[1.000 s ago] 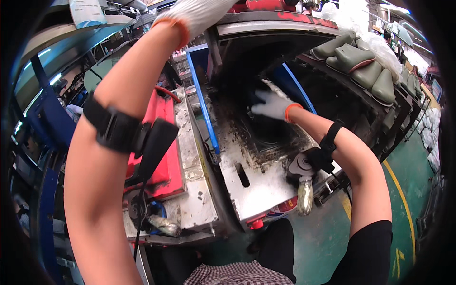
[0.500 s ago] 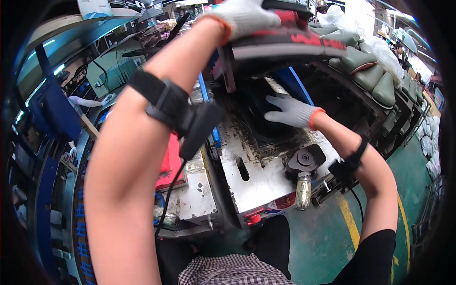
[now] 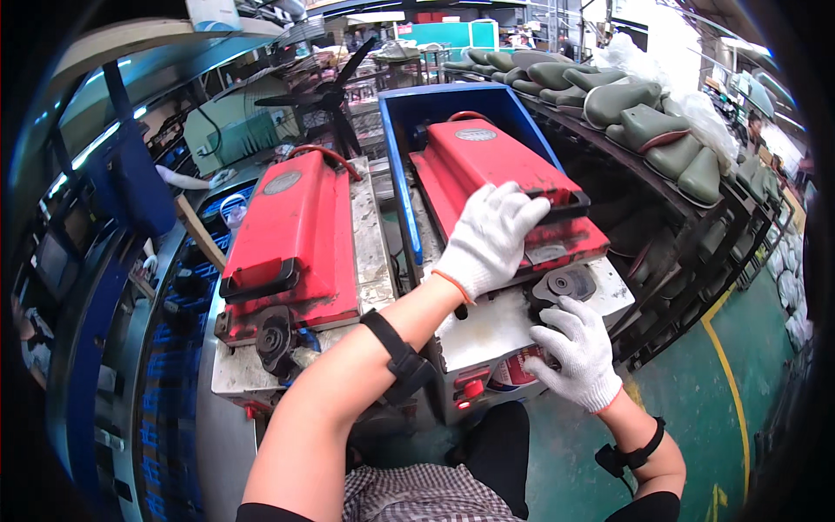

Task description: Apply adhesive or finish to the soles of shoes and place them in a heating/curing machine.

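A red lid [image 3: 491, 161] is down on the right-hand metal press [image 3: 470, 352]. My left hand [image 3: 493, 237], in a white knit glove with an orange cuff, is closed on the black handle [image 3: 564, 207] at the lid's front. Just below, my right hand [image 3: 578, 355], gloved alike, has its fingers curled at the grey clamp [image 3: 564, 284] on the press's front corner. The clamp's lever is hidden behind that hand. Black straps with small devices sit on both my forearms.
To the left stands a second press with its red lid [image 3: 291, 235] down. Dark green moulded shoes [image 3: 644, 122] lie on a rack at the right. A black fan [image 3: 329, 97] stands behind. Another person's arm [image 3: 187, 178] reaches in at far left. A red button [image 3: 470, 390] is on the press front.
My left hand has brought the raised lid down towards me onto the press. My right hand has come back from the dark plate beneath it to the clamp at the front.
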{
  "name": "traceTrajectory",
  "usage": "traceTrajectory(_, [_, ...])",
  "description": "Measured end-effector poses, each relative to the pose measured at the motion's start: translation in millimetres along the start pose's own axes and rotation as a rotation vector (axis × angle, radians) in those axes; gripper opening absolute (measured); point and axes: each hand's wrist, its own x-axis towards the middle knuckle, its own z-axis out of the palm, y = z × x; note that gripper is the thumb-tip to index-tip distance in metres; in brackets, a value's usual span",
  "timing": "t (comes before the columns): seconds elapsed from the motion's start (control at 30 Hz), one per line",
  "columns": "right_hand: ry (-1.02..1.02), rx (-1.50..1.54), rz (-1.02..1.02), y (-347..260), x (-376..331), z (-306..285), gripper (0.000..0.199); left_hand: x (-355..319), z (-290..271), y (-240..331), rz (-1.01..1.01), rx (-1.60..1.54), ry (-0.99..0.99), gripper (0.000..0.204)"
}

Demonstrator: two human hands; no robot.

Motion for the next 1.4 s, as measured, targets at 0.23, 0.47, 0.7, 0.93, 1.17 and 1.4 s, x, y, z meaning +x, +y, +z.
traceTrajectory(0.23, [0.348,0.010,-0.195,43.3,-15.2,12.9,0.027,-33.3,9.2,8.2,-0.060,0.029,-0.078,0.052])
traceTrajectory(0.47, [0.445,-0.232,0.147,109.7,12.4,12.6,0.038,-28.1,20.8,16.4,-0.063,-0.033,-0.011,0.052])
traceTrajectory(0.7, [0.235,-0.078,0.185,67.4,113.1,55.7,0.023,-41.9,-69.5,44.6,-0.372,-0.293,-0.066,0.062])
traceTrajectory(0.93, [0.267,-0.022,0.205,71.8,108.1,56.8,0.020,-138.1,-292.9,-47.5,-0.724,0.089,0.908,0.055])
traceTrajectory(1.17, [0.290,0.013,0.166,83.8,108.8,66.7,0.022,-204.9,-343.0,-40.7,-0.779,0.082,0.599,0.026])
traceTrajectory(1.4, [0.301,0.016,0.146,122.0,100.6,77.5,0.025,-174.2,-291.8,-48.4,-0.683,0.280,-0.377,0.035])
